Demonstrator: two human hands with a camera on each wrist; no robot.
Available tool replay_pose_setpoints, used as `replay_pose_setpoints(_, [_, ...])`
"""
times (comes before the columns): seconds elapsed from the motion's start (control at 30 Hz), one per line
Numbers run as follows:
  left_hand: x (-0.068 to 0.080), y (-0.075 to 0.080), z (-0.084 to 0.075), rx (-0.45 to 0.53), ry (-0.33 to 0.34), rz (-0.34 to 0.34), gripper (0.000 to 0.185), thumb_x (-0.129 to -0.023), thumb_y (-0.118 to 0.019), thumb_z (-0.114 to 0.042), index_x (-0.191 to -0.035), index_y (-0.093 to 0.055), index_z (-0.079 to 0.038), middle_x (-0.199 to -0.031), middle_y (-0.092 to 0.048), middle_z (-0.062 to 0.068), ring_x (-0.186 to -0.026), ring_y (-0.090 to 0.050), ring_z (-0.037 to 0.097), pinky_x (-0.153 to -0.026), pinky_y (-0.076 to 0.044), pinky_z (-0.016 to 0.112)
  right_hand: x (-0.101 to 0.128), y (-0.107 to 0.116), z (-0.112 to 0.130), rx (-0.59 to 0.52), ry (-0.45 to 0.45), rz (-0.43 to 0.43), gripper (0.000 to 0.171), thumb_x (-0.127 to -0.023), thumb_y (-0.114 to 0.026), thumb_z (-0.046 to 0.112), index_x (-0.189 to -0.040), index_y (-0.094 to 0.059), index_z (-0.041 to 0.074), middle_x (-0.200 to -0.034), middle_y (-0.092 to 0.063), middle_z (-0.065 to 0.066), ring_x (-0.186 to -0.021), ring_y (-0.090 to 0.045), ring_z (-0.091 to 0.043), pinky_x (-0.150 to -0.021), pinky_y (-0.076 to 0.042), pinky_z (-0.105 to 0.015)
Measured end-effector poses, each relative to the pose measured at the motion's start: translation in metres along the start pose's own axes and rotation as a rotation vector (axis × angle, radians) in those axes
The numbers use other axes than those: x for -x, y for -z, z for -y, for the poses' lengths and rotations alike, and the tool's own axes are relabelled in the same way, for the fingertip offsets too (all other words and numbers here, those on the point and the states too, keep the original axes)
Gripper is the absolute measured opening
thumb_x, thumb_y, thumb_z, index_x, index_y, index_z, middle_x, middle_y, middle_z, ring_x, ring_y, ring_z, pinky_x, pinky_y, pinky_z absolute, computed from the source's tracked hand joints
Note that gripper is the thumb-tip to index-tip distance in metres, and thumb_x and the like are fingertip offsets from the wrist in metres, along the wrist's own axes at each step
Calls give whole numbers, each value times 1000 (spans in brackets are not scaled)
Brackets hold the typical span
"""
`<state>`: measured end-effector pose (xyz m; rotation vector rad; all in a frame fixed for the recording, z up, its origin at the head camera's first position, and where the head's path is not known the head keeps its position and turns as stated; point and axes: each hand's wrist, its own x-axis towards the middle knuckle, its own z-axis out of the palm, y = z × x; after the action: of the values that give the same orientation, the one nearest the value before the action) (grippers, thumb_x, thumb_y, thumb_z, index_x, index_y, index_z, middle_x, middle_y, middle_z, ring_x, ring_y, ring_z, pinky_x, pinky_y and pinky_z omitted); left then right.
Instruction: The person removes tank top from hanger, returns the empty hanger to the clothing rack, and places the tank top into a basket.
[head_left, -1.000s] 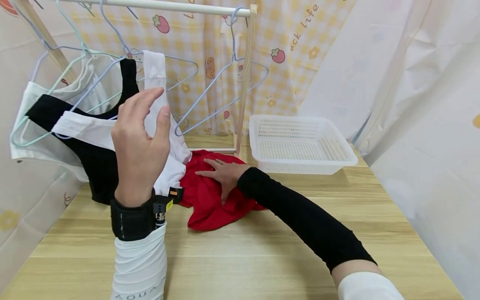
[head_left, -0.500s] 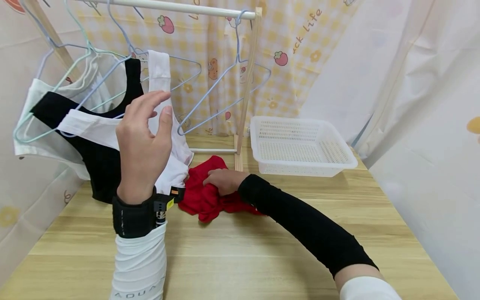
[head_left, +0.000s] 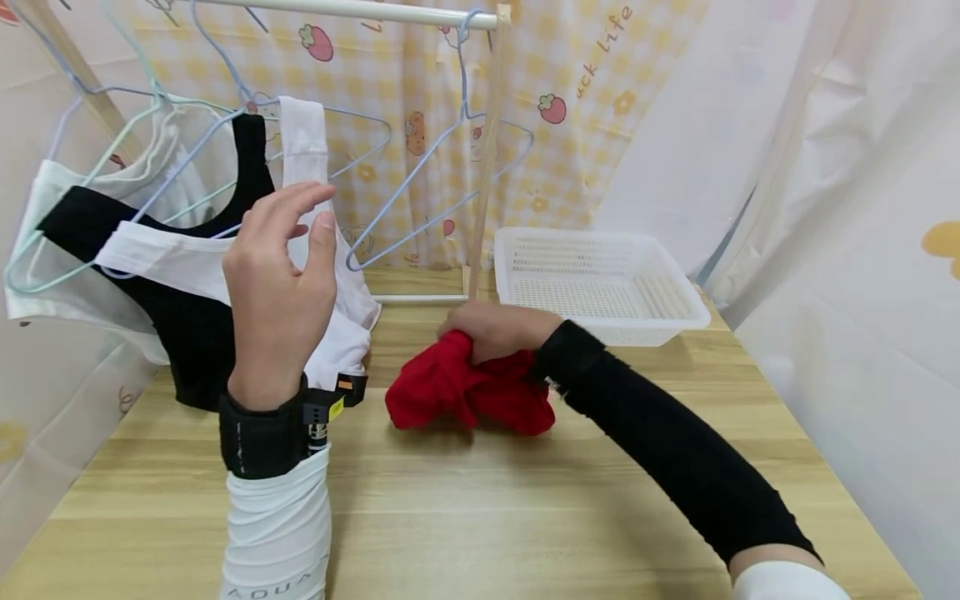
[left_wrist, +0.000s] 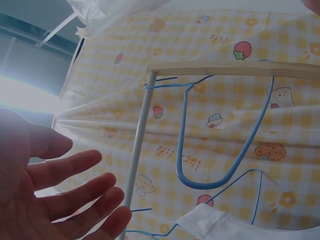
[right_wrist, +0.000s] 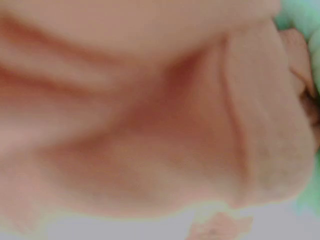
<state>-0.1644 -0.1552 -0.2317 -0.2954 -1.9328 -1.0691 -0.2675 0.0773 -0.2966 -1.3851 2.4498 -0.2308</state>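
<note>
A bunched red cloth [head_left: 468,393] is gripped by the right hand [head_left: 498,329] above the tabletop [head_left: 525,517]; the left hand [head_left: 277,283] is held open, empty, near hung garments [head_left: 187,275].

The red cloth [head_left: 468,396] looks soft, matt and crumpled. The table [head_left: 525,517] is pale, smooth wood, as is the rail [head_left: 345,10]. The basket [head_left: 596,283] is white perforated plastic; the hangers [head_left: 420,175] are thin coated wire.
</note>
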Motion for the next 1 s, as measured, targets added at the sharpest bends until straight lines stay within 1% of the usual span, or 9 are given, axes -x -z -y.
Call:
replay_pose_setpoints(0.1, [0,1,1,4,7,-7,31,-108,-58,-9,-133,-75,-1,-139,-72,15,-134,-62,28,-104,-54,49,24,28,5,-2,0,-57,19,-89,-78,-1,-99,-76,14,-93,-71,1,-92,-63,-17,-87,-55,-33])
replay_pose_setpoints(0.23, [0,1,2,11,2,-6,31,-108,-59,-9,-132,-75,0,-138,-73,15,-133,-63,28,-104,-55,50,60,67,2,33,12,-183,18,-87,-79,3,-101,-78,15,-95,-73,0,-93,-66,-18,-88,-55,-38])
replay_pose_setpoints(0.3, [0,1,2,13,-2,-5,31,-108,-59,-9,-132,-75,1,-137,-73,15,-133,-63,28,-104,-55,50,78,86,-2,54,-9,-239,20,-87,-80,4,-104,-79,14,-98,-74,-2,-95,-67,-20,-89,-55,-40])
replay_pose_setpoints(0.43, [0,2,3,14,-4,-7,30,-108,-58,-8,-132,-75,0,-136,-73,15,-132,-64,28,-103,-54,47,114,120,-14,104,-136,-339,24,-88,-81,4,-110,-80,13,-103,-76,-5,-98,-68,-22,-91,-54,-44])
replay_pose_setpoints(0.57, [-1,3,4,11,2,-8,30,-108,-58,-8,-132,-75,0,-136,-73,15,-131,-63,28,-103,-54,44,141,142,-36,164,-289,-446,23,-91,-81,6,-113,-79,13,-107,-77,-7,-98,-66,-24,-88,-52,-43])
replay_pose_setpoints(0.67, [-1,4,5,6,8,-8,30,-108,-58,-8,-132,-75,0,-136,-73,15,-131,-63,28,-103,-54,41,151,148,-60,188,-376,-515,17,-94,-79,10,-110,-79,12,-104,-75,-11,-97,-63,-26,-82,-50,-41])
replay_pose_setpoints(0.77, [-1,5,5,10,13,-10,30,-108,-58,-8,-132,-76,-1,-135,-74,14,-131,-64,27,-102,-53,35,156,145,-89,198,-421,-582,14,-93,-77,9,-108,-78,8,-99,-73,-17,-94,-63,-31,-80,-49,-43])
replay_pose_setpoints(0.9, [-1,4,6,14,18,-10,30,-108,-58,-8,-131,-76,-1,-135,-74,13,-130,-64,26,-102,-52,31,158,130,-130,220,-458,-659,18,-89,-75,4,-107,-77,1,-98,-74,-26,-94,-66,-41,-86,-52,-56])
replay_pose_setpoints(1.0, [-1,4,7,12,20,-4,30,-108,-58,-8,-132,-75,0,-135,-74,14,-131,-64,26,-103,-53,35,161,114,-156,211,-504,-684,22,-87,-71,0,-109,-74,-3,-102,-73,-31,-97,-66,-48,-90,-53,-64])
